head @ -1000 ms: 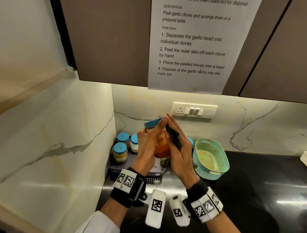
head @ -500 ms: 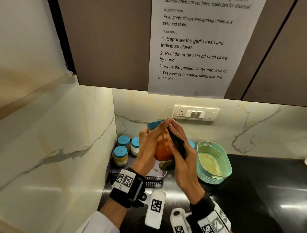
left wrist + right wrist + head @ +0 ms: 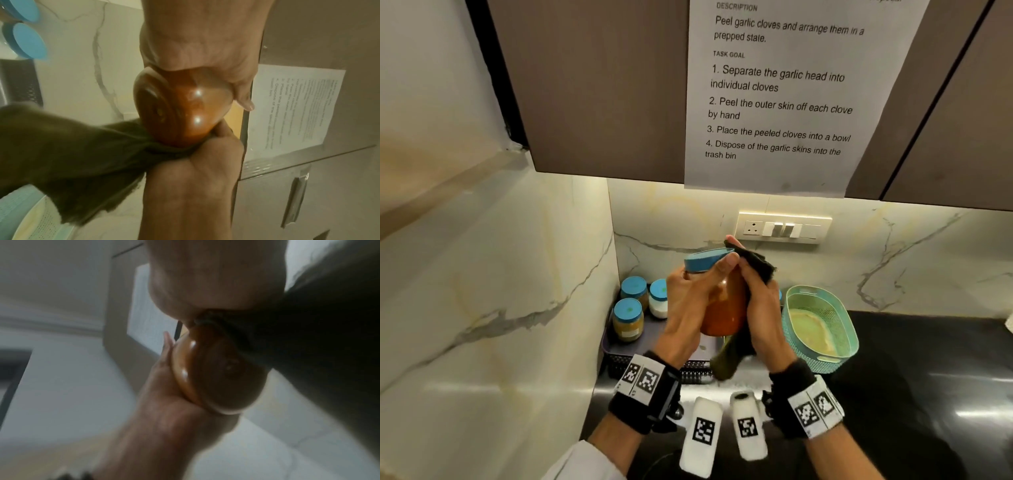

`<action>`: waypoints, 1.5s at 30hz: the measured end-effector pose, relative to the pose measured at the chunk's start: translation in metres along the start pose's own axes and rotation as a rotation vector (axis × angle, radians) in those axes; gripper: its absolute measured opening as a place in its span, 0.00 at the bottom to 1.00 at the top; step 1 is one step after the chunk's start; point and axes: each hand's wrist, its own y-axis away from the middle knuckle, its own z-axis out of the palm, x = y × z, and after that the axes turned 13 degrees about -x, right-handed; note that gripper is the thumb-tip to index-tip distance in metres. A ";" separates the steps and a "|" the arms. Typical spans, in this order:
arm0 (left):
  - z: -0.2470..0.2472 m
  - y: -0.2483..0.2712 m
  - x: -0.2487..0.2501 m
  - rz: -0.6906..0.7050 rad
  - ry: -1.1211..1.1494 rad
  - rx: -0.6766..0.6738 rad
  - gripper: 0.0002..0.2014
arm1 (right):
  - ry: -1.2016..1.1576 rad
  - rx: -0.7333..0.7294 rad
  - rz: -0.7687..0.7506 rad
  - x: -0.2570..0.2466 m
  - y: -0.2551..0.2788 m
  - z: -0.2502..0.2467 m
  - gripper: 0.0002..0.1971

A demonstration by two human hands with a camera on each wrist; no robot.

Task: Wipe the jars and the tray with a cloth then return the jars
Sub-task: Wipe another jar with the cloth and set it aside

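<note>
On the left, three small jars (image 3: 628, 318) with blue lids stand in a dark tray (image 3: 616, 356). The tray sits in the corner of the black table (image 3: 928, 377), right by the marble wall.

Next comes the left hand (image 3: 690, 308). Its grip is curled around a jar of orange stuff (image 3: 726, 308), and it holds the jar up in the air above the tray. The jar leans a little to one side. Its blue lid (image 3: 705, 259) is on top, and a fingertip touches the lid's edge.

The right hand (image 3: 760, 308) is on the other side of the same jar. Its grip holds a dark cloth (image 3: 753, 262) and presses the cloth flat against the glass. One end of the cloth sticks out above the fingers. The other end hangs down below the hand. From the left wrist view, the cloth (image 3: 72, 154) is tucked under the round bottom of the jar (image 3: 180, 110).

To the right stands a light green basket (image 3: 822, 329) on the table, just beside the right hand. Above it all, a paper sheet (image 3: 784, 96) with printed words hangs on the brown cupboard (image 3: 602, 85).
</note>
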 end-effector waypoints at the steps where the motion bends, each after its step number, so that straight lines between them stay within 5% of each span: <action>1: -0.001 -0.001 -0.001 0.009 0.006 -0.004 0.28 | 0.015 0.002 -0.020 -0.001 0.000 0.000 0.11; 6: -0.011 -0.013 -0.003 0.025 0.003 0.026 0.52 | 0.118 -0.109 -0.176 0.021 0.023 0.014 0.26; 7: -0.010 -0.013 -0.003 0.014 0.006 0.028 0.51 | 0.086 -0.124 -0.169 0.021 0.018 0.011 0.22; 11: 0.000 -0.007 -0.001 0.005 0.007 -0.001 0.21 | -0.037 -0.023 0.009 -0.001 -0.007 -0.001 0.13; 13: -0.001 -0.012 0.002 0.018 0.023 0.016 0.26 | 0.021 -0.021 -0.051 -0.003 -0.001 0.006 0.11; 16: -0.006 -0.021 0.002 0.037 0.014 0.039 0.36 | 0.124 -0.087 -0.194 0.019 0.011 0.013 0.25; 19: -0.004 -0.020 0.001 0.025 0.016 0.006 0.44 | 0.079 -0.079 -0.194 0.027 0.002 0.007 0.24; 26: -0.010 -0.018 0.001 -0.102 0.107 -0.017 0.35 | -0.297 0.040 0.193 0.013 -0.020 -0.016 0.15; 30: -0.012 -0.020 -0.001 -0.093 0.146 -0.029 0.36 | -0.201 0.055 0.029 0.016 -0.004 -0.001 0.13; 34: -0.021 -0.025 -0.005 -0.035 0.132 -0.003 0.39 | 0.027 -0.143 -0.177 0.021 0.010 0.006 0.23; 38: -0.013 -0.018 -0.007 -0.004 0.092 -0.046 0.36 | -0.093 -0.048 0.022 0.005 -0.022 -0.009 0.11; 40: -0.012 -0.017 -0.005 0.004 0.105 -0.046 0.33 | -0.083 -0.052 0.003 0.004 -0.013 -0.001 0.12; 43: -0.019 -0.023 -0.005 0.030 0.086 -0.006 0.48 | 0.006 -0.140 -0.180 0.022 0.010 0.011 0.26; 45: -0.019 -0.022 -0.007 0.039 0.062 0.014 0.56 | 0.000 -0.159 -0.169 0.023 0.005 0.006 0.22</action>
